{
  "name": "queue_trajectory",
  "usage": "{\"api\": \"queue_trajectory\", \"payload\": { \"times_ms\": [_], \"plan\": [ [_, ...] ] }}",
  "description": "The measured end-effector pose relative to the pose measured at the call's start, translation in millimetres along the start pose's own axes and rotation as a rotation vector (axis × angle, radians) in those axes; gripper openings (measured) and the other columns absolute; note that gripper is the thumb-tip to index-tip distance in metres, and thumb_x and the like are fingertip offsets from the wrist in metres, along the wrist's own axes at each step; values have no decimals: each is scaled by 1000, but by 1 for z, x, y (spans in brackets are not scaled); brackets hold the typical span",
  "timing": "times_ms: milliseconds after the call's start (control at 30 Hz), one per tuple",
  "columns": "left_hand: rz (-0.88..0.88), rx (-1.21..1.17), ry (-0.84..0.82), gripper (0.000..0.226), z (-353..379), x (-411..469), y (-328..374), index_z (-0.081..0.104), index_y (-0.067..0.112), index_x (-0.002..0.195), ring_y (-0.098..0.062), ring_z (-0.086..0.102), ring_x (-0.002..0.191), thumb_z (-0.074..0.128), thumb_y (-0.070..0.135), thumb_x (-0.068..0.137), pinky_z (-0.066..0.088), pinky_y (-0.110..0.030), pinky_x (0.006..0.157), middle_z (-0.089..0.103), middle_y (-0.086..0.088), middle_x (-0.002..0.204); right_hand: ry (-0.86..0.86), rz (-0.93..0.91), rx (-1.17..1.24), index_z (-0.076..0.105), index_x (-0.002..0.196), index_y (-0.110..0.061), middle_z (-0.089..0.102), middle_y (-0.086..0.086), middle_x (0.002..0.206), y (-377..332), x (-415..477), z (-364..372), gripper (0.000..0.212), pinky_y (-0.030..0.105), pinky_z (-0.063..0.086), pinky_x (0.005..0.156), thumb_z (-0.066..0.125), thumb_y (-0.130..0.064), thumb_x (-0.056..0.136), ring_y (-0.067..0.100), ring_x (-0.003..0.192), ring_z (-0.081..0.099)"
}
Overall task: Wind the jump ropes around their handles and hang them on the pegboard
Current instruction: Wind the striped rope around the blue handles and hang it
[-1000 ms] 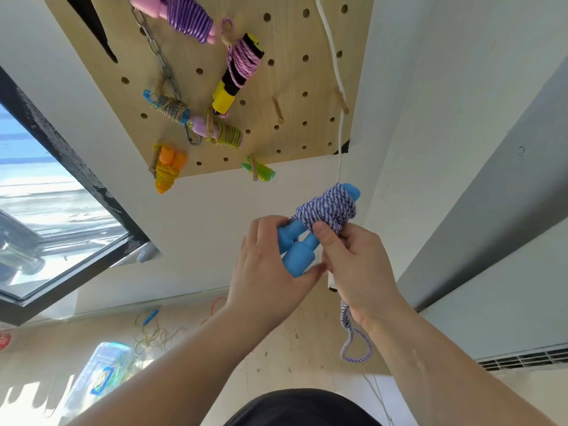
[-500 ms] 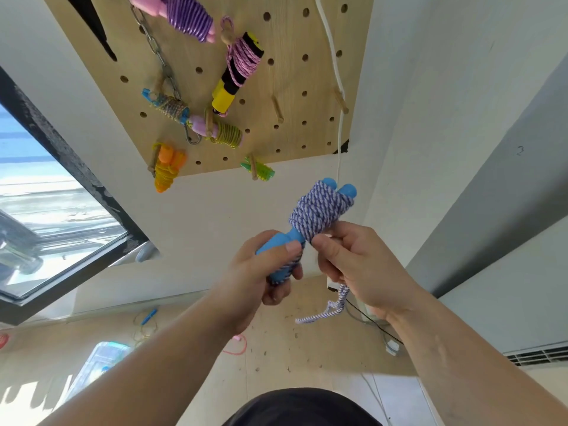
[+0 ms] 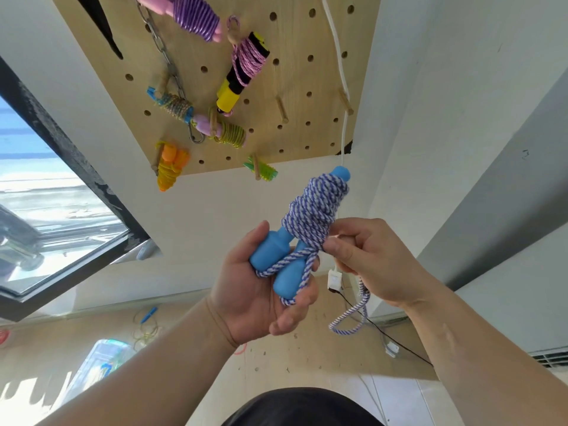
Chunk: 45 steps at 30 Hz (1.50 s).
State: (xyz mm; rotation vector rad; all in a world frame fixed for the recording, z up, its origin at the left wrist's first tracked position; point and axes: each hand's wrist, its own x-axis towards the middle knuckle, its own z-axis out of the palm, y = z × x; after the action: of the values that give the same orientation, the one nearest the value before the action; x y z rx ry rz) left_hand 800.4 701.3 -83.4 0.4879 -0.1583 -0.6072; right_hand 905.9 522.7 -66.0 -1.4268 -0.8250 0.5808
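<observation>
Beside the window [image 3: 46, 210] — pegboard [image 3: 295, 35] on wall [image 3: 230, 210]

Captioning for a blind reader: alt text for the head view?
The left hand grips two blue handles wound in striped cord; the right hand pinches the cord, its loose tail hanging. Wound ropes hang on a pegboard behind.

White wall [image 3: 215, 216] beyond left hand [image 3: 261, 290]. Black-framed window [image 3: 70, 167] far left of it, bright daylight outside. Wooden floor [image 3: 184, 327] below both hands. Grey wall panel [image 3: 507, 186] right of right hand [image 3: 368, 262]; vent grille [image 3: 550, 359] below that panel.
</observation>
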Motion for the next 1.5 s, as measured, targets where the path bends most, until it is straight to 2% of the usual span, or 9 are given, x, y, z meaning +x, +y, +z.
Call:
{"api": "queue_trajectory", "payload": {
  "times_ms": [100, 267, 400, 567, 767, 967, 1133, 1267, 1500],
  "plan": [
    [20, -29, -37, 67, -5, 6, -5, 57, -1, 116, -34, 72, 63, 49, 62, 95, 52, -31, 51, 67, -28, 89, -43, 61, 80, 76, 97, -25, 40, -15, 53, 5, -2, 2, 41, 13, 28, 49, 79, -60, 74, 3, 48, 28],
    [7, 139, 272, 70, 0, 11, 10, 70, 3, 111, -38, 73, 78, 44, 65, 93, 60, -39, 63, 72, -27, 95, 118, 85, 125, 67, 83, -9, 42, -5, 56, 6, 0, 11, 20, 15, 25, 46, 68, -25, 94, 7, 49, 29],
    [384, 907, 1121, 58, 15, 17, 9, 64, 19, 117, -12, 70, 83, 65, 63, 80, 55, -20, 61, 72, -7, 111, 269, 147, 85, 66, 66, -20, 28, -4, 55, 5, 1, 19, 29, 23, 20, 49, 66, -26, 94, 13, 52, 22],
    [326, 1874, 1112, 76, 4, 17, 2, 47, 27, 129, -6, 52, 100, 83, 52, 67, 44, -21, 86, 54, 14, 115, 396, 183, 23, 46, 47, -25, 30, -4, 49, 3, 4, 31, 54, 19, 25, 46, 66, -23, 97, 10, 46, 24],
    [393, 1422, 1060, 42, 15, 16, 13, 63, 31, 103, -9, 69, 78, 85, 20, 69, 61, -32, 71, 71, 5, 89, 303, 135, 57, 59, 72, -2, 27, 1, 56, -6, -1, 27, 34, 16, 25, 46, 59, -20, 101, 11, 50, 23],
    [381, 820, 761, 51, 24, 12, 13, 69, 5, 107, -27, 67, 76, 78, 21, 59, 58, -33, 64, 71, -15, 91, 103, 193, 78, 66, 100, -16, 36, -2, 55, -13, 4, 14, 22, 18, 25, 46, 60, -36, 92, 8, 49, 29],
    [318, 540, 583, 55, 25, 6, 7, 70, -1, 105, -33, 66, 74, 79, 27, 58, 56, -34, 57, 67, -26, 93, -5, 174, 141, 70, 93, -26, 37, -4, 58, -2, 6, 0, 16, 24, 18, 49, 69, -41, 89, 9, 51, 27],
    [234, 302, 385, 64, 27, 2, 7, 68, -6, 110, -37, 66, 74, 85, 34, 62, 59, -36, 58, 65, -30, 95, -73, 174, 297, 65, 96, -4, 36, -4, 56, 7, 5, -5, 58, 20, 22, 47, 79, -56, 77, 7, 48, 25],
    [150, 142, 57, 58, 9, 3, 6, 57, -8, 126, -41, 69, 89, 68, 32, 85, 62, -38, 70, 64, -33, 110, -219, 122, 476, 69, 85, -24, 44, -8, 52, 5, 5, 1, 28, 34, 15, 49, 79, -50, 81, 26, 49, 16]
  ]
}}
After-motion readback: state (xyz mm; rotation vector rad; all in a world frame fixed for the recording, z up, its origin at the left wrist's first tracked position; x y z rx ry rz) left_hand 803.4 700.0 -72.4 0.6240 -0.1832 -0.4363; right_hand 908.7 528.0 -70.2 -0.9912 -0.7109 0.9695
